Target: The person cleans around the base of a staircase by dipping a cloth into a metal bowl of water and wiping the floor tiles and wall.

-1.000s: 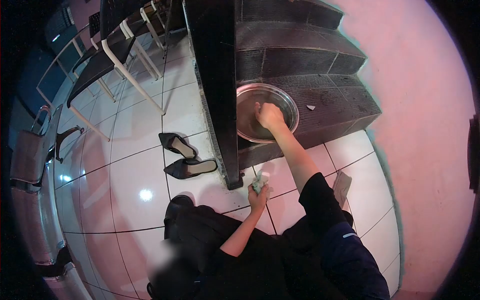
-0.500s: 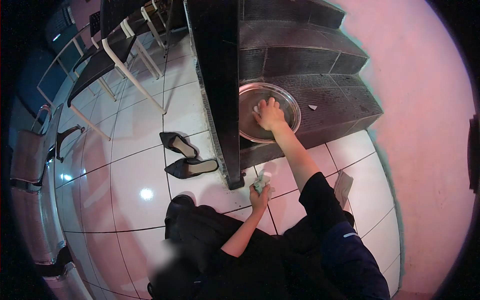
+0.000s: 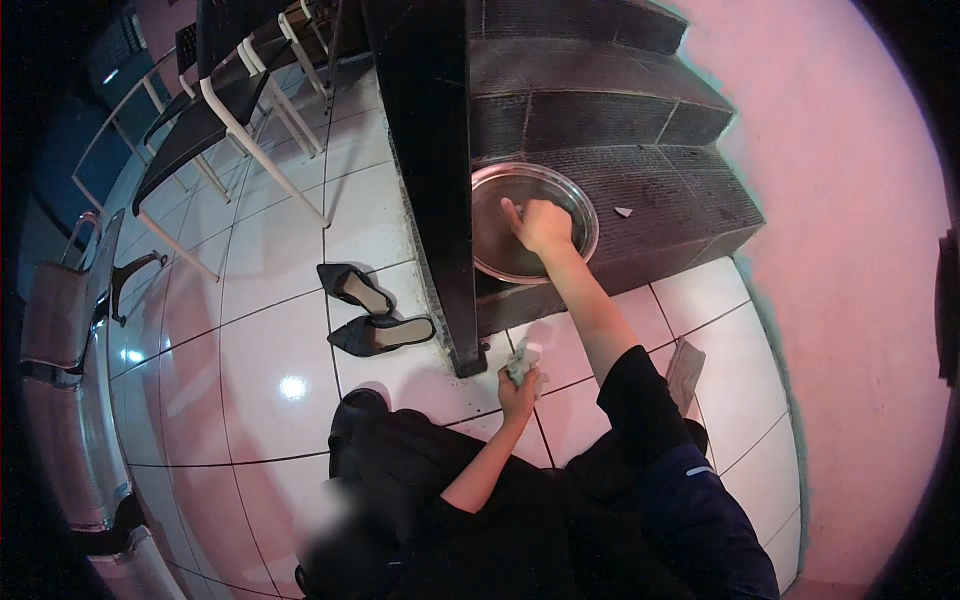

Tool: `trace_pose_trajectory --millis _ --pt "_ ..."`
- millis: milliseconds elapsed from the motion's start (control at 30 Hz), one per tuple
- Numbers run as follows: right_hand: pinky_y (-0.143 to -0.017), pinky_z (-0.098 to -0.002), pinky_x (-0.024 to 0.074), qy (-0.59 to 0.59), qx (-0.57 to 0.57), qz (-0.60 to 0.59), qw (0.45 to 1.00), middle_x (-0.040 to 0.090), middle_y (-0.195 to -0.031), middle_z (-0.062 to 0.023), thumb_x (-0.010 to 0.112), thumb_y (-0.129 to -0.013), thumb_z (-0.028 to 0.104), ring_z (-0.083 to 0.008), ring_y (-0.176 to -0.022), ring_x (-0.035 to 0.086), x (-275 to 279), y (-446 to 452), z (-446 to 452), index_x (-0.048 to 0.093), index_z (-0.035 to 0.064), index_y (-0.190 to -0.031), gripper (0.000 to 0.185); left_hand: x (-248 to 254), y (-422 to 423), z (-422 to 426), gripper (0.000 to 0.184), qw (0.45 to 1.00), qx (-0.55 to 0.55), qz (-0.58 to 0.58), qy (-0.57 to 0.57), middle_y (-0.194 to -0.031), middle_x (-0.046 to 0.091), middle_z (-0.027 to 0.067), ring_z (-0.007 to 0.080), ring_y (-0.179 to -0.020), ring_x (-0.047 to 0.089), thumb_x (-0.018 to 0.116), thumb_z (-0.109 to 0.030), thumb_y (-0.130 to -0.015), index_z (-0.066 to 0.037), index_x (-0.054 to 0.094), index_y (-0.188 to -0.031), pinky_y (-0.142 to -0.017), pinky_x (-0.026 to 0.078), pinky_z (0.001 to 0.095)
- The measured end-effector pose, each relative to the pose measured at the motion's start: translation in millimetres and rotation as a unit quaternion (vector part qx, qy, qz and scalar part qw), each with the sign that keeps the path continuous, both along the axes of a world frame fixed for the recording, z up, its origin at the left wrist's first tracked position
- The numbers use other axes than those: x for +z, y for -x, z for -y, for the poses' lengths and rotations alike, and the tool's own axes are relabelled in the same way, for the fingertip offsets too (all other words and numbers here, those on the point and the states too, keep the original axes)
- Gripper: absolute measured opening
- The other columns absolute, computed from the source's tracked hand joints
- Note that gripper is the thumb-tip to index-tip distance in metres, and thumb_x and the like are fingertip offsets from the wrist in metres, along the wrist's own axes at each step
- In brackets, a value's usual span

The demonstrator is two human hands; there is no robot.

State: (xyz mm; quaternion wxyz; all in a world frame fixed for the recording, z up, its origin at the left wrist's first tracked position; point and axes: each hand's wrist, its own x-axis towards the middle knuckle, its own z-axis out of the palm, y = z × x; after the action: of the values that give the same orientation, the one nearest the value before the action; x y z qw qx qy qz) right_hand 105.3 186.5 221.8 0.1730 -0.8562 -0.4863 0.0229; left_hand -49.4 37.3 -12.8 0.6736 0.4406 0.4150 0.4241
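My right hand [image 3: 545,226] is over the round metal basin [image 3: 590,252], reaching down into it. Its fingers curl downward and the thumb points out to the left; whatever they may hold is hidden. Brownish-grey water [image 3: 495,235] appears to fill the basin, which rests on the lowest dark step. Lower down, above the white floor tiles, my left hand [image 3: 516,394] is closed around a crumpled pale cloth [image 3: 525,362].
A black post [image 3: 425,150] rises left of the basin. Dark ribbed stairs [image 3: 650,190] carry a small white chip [image 3: 623,212]. Black pointed shoes [image 3: 380,335], a folded grey-beige cloth [image 3: 685,375] and chairs [image 3: 235,105] stand or lie around. A pink wall [image 3: 850,250] borders the right.
My right hand's fingers, spread over the basin before, are now curled down with the thumb out. My left hand keeps the cloth in nearly the same spot. The view has shifted slightly.
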Motion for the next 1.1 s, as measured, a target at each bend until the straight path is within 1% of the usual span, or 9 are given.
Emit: trace_pose_trajectory --millis 167,400,567,700,800,867,933,1033,1100 --pt "-0.071 -0.0447 0.0484 -0.016 -0.017 -0.007 1.000 0.063 -0.077 -0.0221 0.035 -0.090 0.044 -0.0380 -0.077 0.061 -7 -3 -3 0.066 0.0007 -0.073 0.056 -9 -1 0 0.042 0.999 0.013 -0.016 -0.041 -0.084 0.058 0.0112 0.0158 -0.066 0.058 0.066 -0.020 -0.076 0.002 0.043 -0.103 -0.054 0.047 0.0267" --pt "-0.075 -0.0455 0.0480 -0.013 -0.030 -0.045 0.998 0.062 -0.084 -0.0240 0.031 -0.091 0.035 -0.0403 -0.082 0.060 -4 -2 -3 0.065 -0.0010 -0.077 0.052 4 0 0 0.043 1.000 0.002 -0.011 0.003 -0.085 0.058 0.0113 0.0151 -0.065 0.058 0.067 -0.021 -0.076 0.003 0.043 -0.103 -0.052 0.047 0.0258" --pt "-0.077 -0.0464 0.0476 -0.022 -0.035 -0.069 0.997 0.062 -0.088 -0.0241 0.030 -0.092 0.032 -0.0417 -0.084 0.059 -11 -7 -7 0.064 -0.0017 -0.083 0.049 -27 -5 -4 0.042 0.997 0.013 -0.019 -0.069 -0.088 0.059 0.0122 0.0172 -0.071 0.059 0.066 -0.020 -0.076 0.003 0.043 -0.102 -0.063 0.048 0.0275" --pt "-0.078 -0.0468 0.0472 -0.022 -0.037 -0.057 0.997 0.061 -0.089 -0.0251 0.030 -0.092 0.035 -0.0411 -0.085 0.059 -1 -4 1 0.064 -0.0012 -0.085 0.050 3 -1 -2 0.042 1.000 0.002 -0.012 -0.007 -0.091 0.059 0.0132 0.0186 -0.079 0.060 0.067 -0.018 -0.075 0.004 0.044 -0.102 -0.071 0.048 0.0286" --pt "-0.074 -0.0458 0.0463 -0.164 -0.018 -0.009 0.986 0.060 -0.088 -0.0251 0.034 -0.092 0.038 -0.0400 -0.083 0.059 12 -6 8 0.061 -0.0007 -0.084 0.047 -19 -2 -13 0.043 1.000 0.002 0.020 -0.004 -0.093 0.059 0.0133 0.0185 -0.083 0.059 0.067 -0.016 -0.073 0.005 0.044 -0.104 -0.073 0.047 0.0286" --pt "-0.070 -0.0412 0.0446 -0.374 -0.018 -0.020 0.927 0.058 -0.081 -0.0223 0.041 -0.091 0.038 -0.0374 -0.075 0.057 19 -12 21 0.057 -0.0001 -0.083 0.042 -15 5 -17 0.046 0.999 0.026 -0.007 -0.032 -0.095 0.059 0.0127 0.0179 -0.084 0.058 0.067 -0.015 -0.072 0.004 0.044 -0.106 -0.074 0.047 0.0288" --pt "-0.067 -0.0359 0.0426 -0.441 -0.058 -0.120 0.887 0.056 -0.074 -0.0165 0.047 -0.090 0.036 -0.0294 -0.068 0.053 29 -17 46 0.054 0.0003 -0.083 0.037 -19 10 -21 0.047 0.998 0.056 0.001 -0.039 -0.096 0.058 0.0119 0.0174 -0.083 0.057 0.068 -0.015 -0.071 0.003 0.044 -0.107 -0.073 0.046 0.0284" --pt "-0.071 -0.0321 0.0417 -0.556 -0.052 -0.196 0.806 0.057 -0.080 -0.0099 0.046 -0.090 0.039 -0.0180 -0.075 0.052 0 -24 105 0.052 0.0010 -0.092 0.039 22 19 -15 0.046 0.997 0.052 -0.055 0.017 -0.096 0.058 0.0125 0.0191 -0.084 0.056 0.067 -0.018 -0.071 0.004 0.045 -0.105 -0.075 0.045 0.0305" --pt "-0.075 -0.0322 0.0412 -0.504 -0.127 -0.194 0.832 0.056 -0.084 -0.0122 0.045 -0.091 0.039 -0.0209 -0.080 0.053 -32 -14 152 0.051 -0.0004 -0.096 0.041 24 20 -13 0.047 0.996 0.044 -0.064 0.039 -0.095 0.059 0.0125 0.0194 -0.084 0.056 0.068 -0.020 -0.071 0.004 0.045 -0.105 -0.075 0.045 0.0302"
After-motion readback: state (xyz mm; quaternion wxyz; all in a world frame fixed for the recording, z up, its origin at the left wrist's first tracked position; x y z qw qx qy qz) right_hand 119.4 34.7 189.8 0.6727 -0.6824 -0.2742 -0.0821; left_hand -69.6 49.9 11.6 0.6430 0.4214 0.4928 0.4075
